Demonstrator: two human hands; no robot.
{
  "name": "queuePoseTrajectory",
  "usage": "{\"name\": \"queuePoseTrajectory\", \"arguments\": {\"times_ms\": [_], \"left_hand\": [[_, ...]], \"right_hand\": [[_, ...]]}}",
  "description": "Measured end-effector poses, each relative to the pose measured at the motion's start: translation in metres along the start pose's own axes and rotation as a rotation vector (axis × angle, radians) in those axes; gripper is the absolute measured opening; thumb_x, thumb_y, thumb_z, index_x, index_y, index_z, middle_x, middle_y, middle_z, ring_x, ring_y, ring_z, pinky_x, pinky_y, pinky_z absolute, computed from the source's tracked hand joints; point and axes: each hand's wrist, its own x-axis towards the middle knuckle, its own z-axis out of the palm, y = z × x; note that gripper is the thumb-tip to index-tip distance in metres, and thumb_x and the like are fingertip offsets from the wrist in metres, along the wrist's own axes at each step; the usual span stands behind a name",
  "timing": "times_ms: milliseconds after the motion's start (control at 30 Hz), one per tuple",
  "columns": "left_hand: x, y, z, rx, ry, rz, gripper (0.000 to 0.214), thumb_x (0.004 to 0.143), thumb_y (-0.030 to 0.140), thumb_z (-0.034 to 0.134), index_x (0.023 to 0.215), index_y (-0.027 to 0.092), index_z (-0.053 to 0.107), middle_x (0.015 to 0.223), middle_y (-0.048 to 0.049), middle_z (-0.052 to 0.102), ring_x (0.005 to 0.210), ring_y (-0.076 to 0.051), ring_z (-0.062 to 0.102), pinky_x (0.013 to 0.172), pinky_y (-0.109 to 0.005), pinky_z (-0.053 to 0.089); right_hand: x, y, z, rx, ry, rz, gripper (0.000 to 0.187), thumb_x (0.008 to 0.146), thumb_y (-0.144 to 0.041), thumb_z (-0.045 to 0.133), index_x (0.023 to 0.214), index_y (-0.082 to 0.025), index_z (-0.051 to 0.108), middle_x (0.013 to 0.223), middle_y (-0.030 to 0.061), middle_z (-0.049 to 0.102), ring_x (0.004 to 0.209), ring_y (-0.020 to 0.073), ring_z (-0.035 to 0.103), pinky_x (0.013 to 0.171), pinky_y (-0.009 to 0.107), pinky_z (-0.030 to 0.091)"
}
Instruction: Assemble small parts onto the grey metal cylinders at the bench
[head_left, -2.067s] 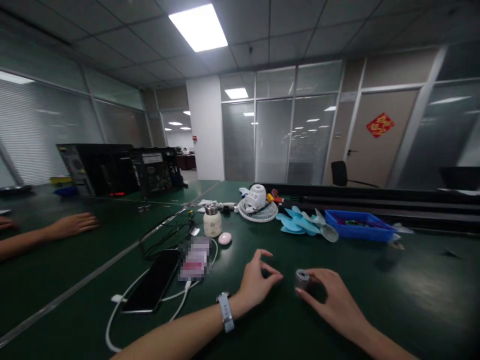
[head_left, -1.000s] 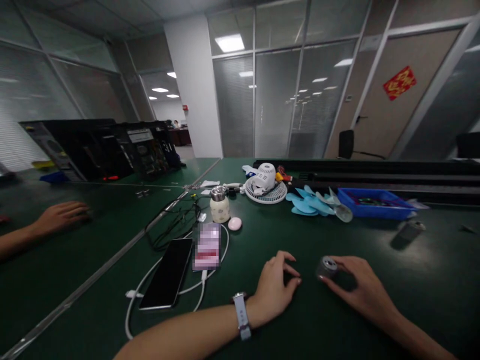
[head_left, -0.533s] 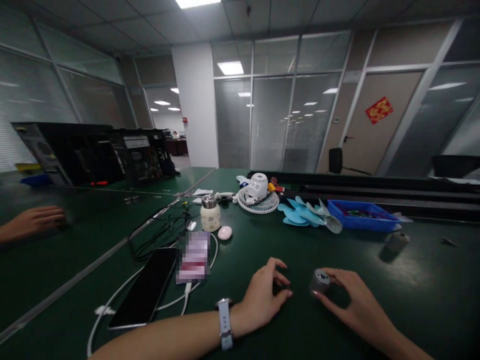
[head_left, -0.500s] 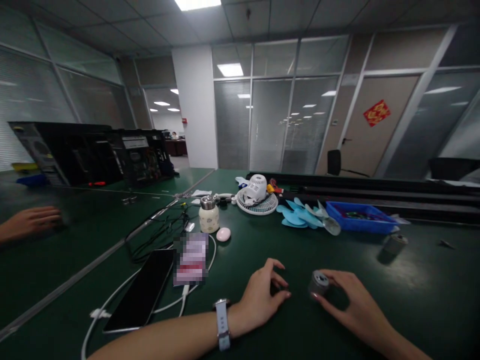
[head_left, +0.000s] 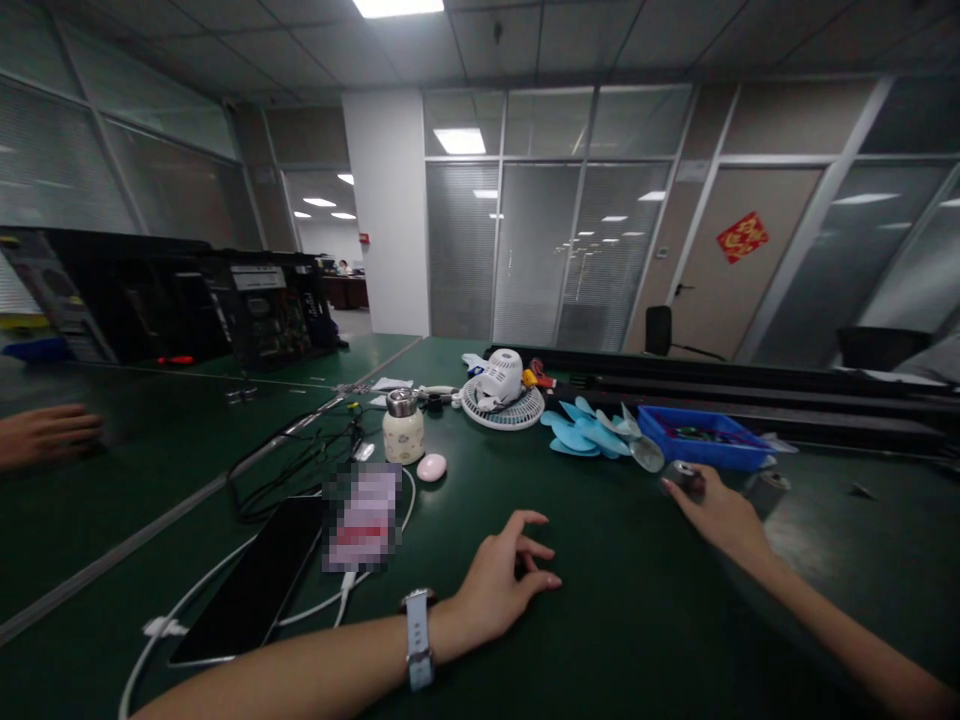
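My right hand [head_left: 724,510] grips a small silvery metal cylinder [head_left: 683,474] between thumb and fingers, near the front of the blue tray [head_left: 705,455]. Just right of that hand a second, similar metal cylinder [head_left: 769,492] stands on the green table [head_left: 622,600]. My left hand [head_left: 499,580] rests on the table with its fingers curved and apart, nothing between them. A wristwatch [head_left: 419,640] with a pale strap is on my left wrist.
Light-blue fan blades [head_left: 589,430], a white fan part [head_left: 501,385], a cream bottle [head_left: 403,430] and a pink rounded object [head_left: 432,467] lie ahead. To the left are phones [head_left: 259,580], cables, open computer cases [head_left: 262,310] and another person's hand [head_left: 49,437].
My right hand has carried the metal cylinder forward and to the right, from beside my left hand to near the blue tray. My left hand keeps its pose; the view has shifted slightly.
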Motion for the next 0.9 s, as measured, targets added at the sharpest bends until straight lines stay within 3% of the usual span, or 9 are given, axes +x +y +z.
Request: {"name": "queuePoseTrajectory", "arguments": {"times_ms": [200, 500, 567, 633, 667, 767, 833, 900], "left_hand": [[0.001, 0.0, -0.001, -0.072, 0.058, 0.002, 0.03, 0.091, 0.03, 0.047, 0.12, 0.021, 0.042, 0.104, -0.0068, 0.069, 0.085, -0.017, 0.065, 0.079, -0.033, 0.049], [0.002, -0.007, 0.0, -0.093, 0.15, -0.007, 0.028, 0.092, 0.034, 0.044, 0.116, 0.02, 0.043, 0.106, -0.0071, 0.063, 0.082, -0.016, 0.063, 0.077, -0.032, 0.05], [0.002, -0.005, -0.001, -0.099, 0.154, -0.02, 0.028, 0.092, 0.035, 0.044, 0.116, 0.02, 0.042, 0.106, -0.0071, 0.063, 0.083, -0.016, 0.064, 0.077, -0.031, 0.05], [0.002, -0.005, -0.001, -0.097, 0.165, -0.025, 0.028, 0.093, 0.036, 0.043, 0.116, 0.02, 0.042, 0.105, -0.0068, 0.063, 0.082, -0.016, 0.064, 0.077, -0.031, 0.049], [0.002, -0.005, -0.001, -0.094, 0.171, -0.023, 0.028, 0.093, 0.037, 0.043, 0.116, 0.021, 0.043, 0.104, -0.0065, 0.064, 0.081, -0.016, 0.064, 0.077, -0.031, 0.049], [0.003, -0.007, 0.0, -0.097, 0.192, -0.009, 0.028, 0.092, 0.038, 0.044, 0.114, 0.021, 0.044, 0.101, -0.006, 0.064, 0.081, -0.016, 0.064, 0.077, -0.032, 0.049], [0.003, -0.009, 0.001, -0.106, 0.209, 0.001, 0.026, 0.092, 0.037, 0.044, 0.112, 0.021, 0.044, 0.1, -0.0062, 0.064, 0.084, -0.017, 0.064, 0.079, -0.032, 0.05], [0.003, -0.011, 0.002, -0.112, 0.218, 0.009, 0.025, 0.092, 0.036, 0.044, 0.112, 0.021, 0.045, 0.1, -0.0065, 0.064, 0.084, -0.017, 0.064, 0.079, -0.032, 0.05]], "right_hand": [[0.005, 0.008, 0.016, -0.141, 0.013, 0.013, 0.052, 0.09, -0.048, 0.042, 0.122, -0.008, 0.05, 0.089, 0.0189, 0.069, 0.079, 0.0316, 0.069, 0.066, 0.038, 0.05], [0.002, -0.007, 0.007, -0.226, 0.081, 0.053, 0.055, 0.092, -0.038, 0.041, 0.128, 0.003, 0.043, 0.1, 0.0293, 0.063, 0.094, 0.0376, 0.064, 0.075, 0.045, 0.05], [-0.014, -0.023, 0.0, -0.226, 0.171, -0.069, 0.059, 0.092, -0.035, 0.042, 0.135, 0.004, 0.037, 0.118, 0.033, 0.056, 0.107, 0.0395, 0.059, 0.082, 0.049, 0.048], [-0.041, -0.046, -0.007, -0.17, 0.204, -0.289, 0.06, 0.093, -0.037, 0.041, 0.142, -0.003, 0.034, 0.137, 0.0281, 0.047, 0.116, 0.0378, 0.053, 0.09, 0.052, 0.046], [-0.058, -0.059, -0.01, -0.115, 0.158, -0.42, 0.059, 0.093, -0.039, 0.042, 0.144, -0.01, 0.035, 0.141, 0.0225, 0.046, 0.118, 0.0353, 0.052, 0.094, 0.052, 0.044], [-0.106, -0.098, -0.014, 0.078, -0.159, -0.795, 0.049, 0.094, -0.039, 0.046, 0.142, -0.03, 0.042, 0.143, 0.0068, 0.048, 0.127, 0.0267, 0.048, 0.103, 0.048, 0.04], [-0.127, -0.115, -0.011, 0.183, -0.323, -0.903, 0.044, 0.095, -0.034, 0.047, 0.139, -0.033, 0.047, 0.141, 0.0033, 0.051, 0.128, 0.0233, 0.048, 0.105, 0.044, 0.04], [-0.137, -0.123, -0.005, 0.262, -0.39, -0.907, 0.039, 0.095, -0.027, 0.047, 0.133, -0.03, 0.054, 0.134, 0.0029, 0.058, 0.124, 0.0211, 0.053, 0.103, 0.041, 0.042]]}}
